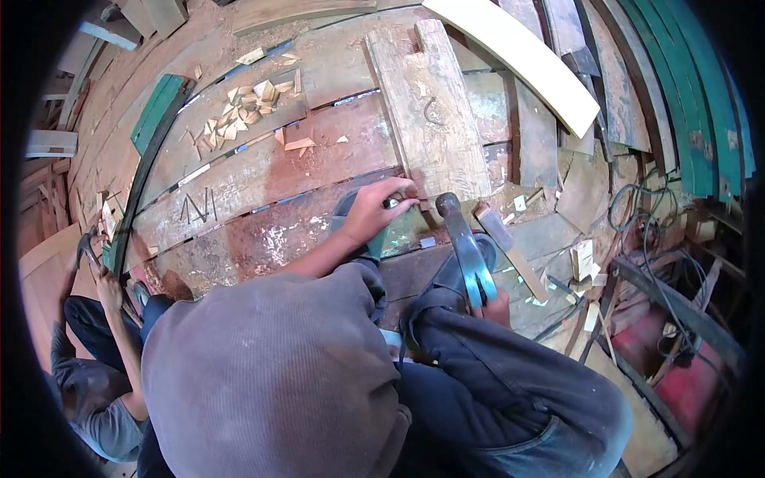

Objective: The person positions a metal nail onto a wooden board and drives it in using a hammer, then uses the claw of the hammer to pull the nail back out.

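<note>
My left hand (pixel 378 209) is at the near end of a pale, notched wooden board (pixel 442 119), its thumb and fingertips pinched together on something too small to make out. A claw hammer (pixel 459 240) with a blue-grey metal head and shaft stands out from my right hand (pixel 496 308), which is wrapped round it near my right knee. The hammer's rounded end is just right of my left fingertips, beside the board's near edge. Right of the hammer lies a tool with a wooden handle (pixel 522 273).
Wood chips (pixel 243 111) lie in a pile on the plank floor (pixel 335 139). A long pale curved board (pixel 522 60) is at the upper right, with green planks (pixel 693 95) beyond. Cables (pixel 647 227) and a dark beam (pixel 677 307) are at right. Another person (pixel 100 398) works at far left.
</note>
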A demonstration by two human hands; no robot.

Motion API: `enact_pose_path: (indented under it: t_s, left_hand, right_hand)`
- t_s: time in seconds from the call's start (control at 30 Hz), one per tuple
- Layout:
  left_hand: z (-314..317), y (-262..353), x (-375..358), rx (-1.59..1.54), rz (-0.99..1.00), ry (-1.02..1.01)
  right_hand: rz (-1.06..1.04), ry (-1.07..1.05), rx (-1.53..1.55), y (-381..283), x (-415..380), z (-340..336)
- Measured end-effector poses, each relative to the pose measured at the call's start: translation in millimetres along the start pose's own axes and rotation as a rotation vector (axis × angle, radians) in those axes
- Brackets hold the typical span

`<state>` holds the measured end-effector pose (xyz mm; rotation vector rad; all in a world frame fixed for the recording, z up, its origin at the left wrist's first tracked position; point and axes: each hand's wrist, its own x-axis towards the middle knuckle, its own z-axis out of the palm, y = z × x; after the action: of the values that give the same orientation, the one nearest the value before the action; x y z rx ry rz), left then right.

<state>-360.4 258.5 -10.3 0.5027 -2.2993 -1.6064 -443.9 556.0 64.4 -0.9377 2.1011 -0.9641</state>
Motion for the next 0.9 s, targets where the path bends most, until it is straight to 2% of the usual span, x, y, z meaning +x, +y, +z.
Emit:
enact_pose_path:
  t_s: [0.1,0.17,0.3,0.47,0.9]
  left_hand:
    - [-2,3,2,-0.011,0.005,-0.005]
    - [-2,2,2,0.034,0.042,0.017]
    - [-2,3,0,0.016,0.038,0.017]
    - [0,-2,2,0.016,0.165,0.029]
    - [1,3,-1,0.06,0.162,0.02]
  right_hand:
    - [0.113,0.001,0.052,1,4,8]
    - [0.242,0.017,-0.098,-8,11,16]
    - [0.326,0.083,0.061,-5,7,15]
    - [0.281,0.195,0.093,7,3,19]
    - [0.276,0.148,0.087,11,5,23]
